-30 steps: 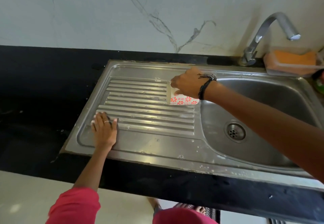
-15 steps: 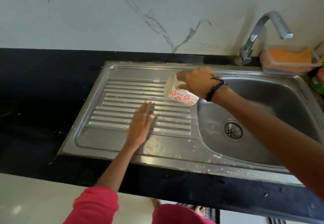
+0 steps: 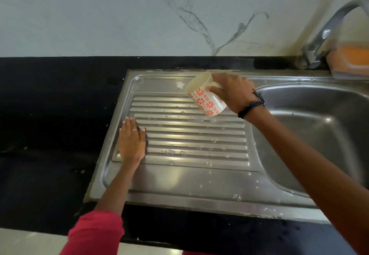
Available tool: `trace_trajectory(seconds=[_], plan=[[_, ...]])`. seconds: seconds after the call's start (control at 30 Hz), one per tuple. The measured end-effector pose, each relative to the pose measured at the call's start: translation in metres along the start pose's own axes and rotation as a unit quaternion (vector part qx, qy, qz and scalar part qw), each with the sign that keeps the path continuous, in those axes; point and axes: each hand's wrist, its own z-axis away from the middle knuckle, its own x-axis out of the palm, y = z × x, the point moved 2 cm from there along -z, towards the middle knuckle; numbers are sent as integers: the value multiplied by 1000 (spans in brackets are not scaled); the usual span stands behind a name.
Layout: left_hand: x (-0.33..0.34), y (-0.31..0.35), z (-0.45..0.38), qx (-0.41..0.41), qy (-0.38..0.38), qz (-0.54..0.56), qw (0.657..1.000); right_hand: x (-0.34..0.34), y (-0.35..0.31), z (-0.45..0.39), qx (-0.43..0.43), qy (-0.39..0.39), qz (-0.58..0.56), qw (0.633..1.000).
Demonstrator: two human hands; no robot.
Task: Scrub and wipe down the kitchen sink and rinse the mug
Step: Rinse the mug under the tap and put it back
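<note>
A stainless steel sink (image 3: 199, 183) with a ribbed drainboard on the left and a basin (image 3: 319, 127) on the right sits in a black counter. My right hand (image 3: 231, 93) grips the handle of a white mug (image 3: 205, 97) with red flower prints, tipped on its side above the drainboard's far right part, mouth facing up-left. My left hand (image 3: 131, 141) lies flat, fingers straight, on the drainboard's left end. Water drops dot the steel.
A curved chrome tap (image 3: 327, 33) rises at the back right. Beside it stands a tray holding an orange sponge (image 3: 353, 57). Black counter (image 3: 50, 135) stretches to the left, with a marble wall behind.
My left hand slid from the middle of the drainboard back to its left end. The mug stayed tipped in my right hand above the drainboard's far right. The view shifted left.
</note>
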Motion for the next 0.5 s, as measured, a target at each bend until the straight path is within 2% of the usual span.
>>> trace_trajectory(seconds=[0.1,0.23,0.33,0.43,0.5], plan=[[7,23,2,96,-17,-14,995,4,-1,-9,24,6,2,1000],[26,82,20,172,-59,-3,983,4,3,-14,58,18,27,998],[47,139,29,259,-118,12,959,-3,9,-8,93,32,32,995],[44,179,37,331,-180,98,921,-16,19,8,115,49,42,991],[29,177,34,311,-148,187,920,-23,28,20,138,65,27,988]])
